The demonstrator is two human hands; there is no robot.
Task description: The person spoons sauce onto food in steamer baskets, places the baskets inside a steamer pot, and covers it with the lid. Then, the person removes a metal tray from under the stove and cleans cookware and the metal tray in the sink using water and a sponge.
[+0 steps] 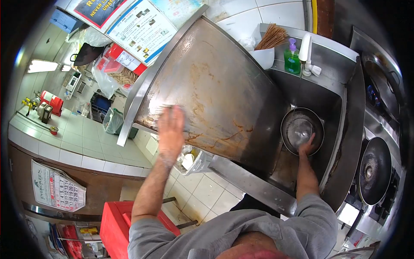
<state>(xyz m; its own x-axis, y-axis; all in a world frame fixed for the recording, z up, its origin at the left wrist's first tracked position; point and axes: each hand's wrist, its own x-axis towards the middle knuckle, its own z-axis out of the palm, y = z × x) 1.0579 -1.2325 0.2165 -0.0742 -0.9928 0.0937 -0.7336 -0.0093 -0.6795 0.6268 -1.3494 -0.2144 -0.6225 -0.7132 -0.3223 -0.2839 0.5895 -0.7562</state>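
Note:
My left hand (171, 131) lies with its fingers stretched out against a large, brown-stained metal panel (207, 93). Motion smears the fingertips. The panel slopes down into the steel sink (343, 93). Inside the sink sits a round metal pan (320, 122) with water in it. My right hand (306, 146) reaches into this pan, its fingers at the edge of a rounded, see-through bowl (298, 131); part of the grip is hidden. Above the pan stands a white faucet (305, 47), with a thin stream seeming to fall from it.
Green soap bottle (292, 60) and a white container (264, 57) with a stick brush (271, 36) stand on the sink's back ledge. A black wok (374, 170) rests on the stove at right. Below the panel is a waste bin (196, 163); a red stool-like object (118, 224) is at lower left.

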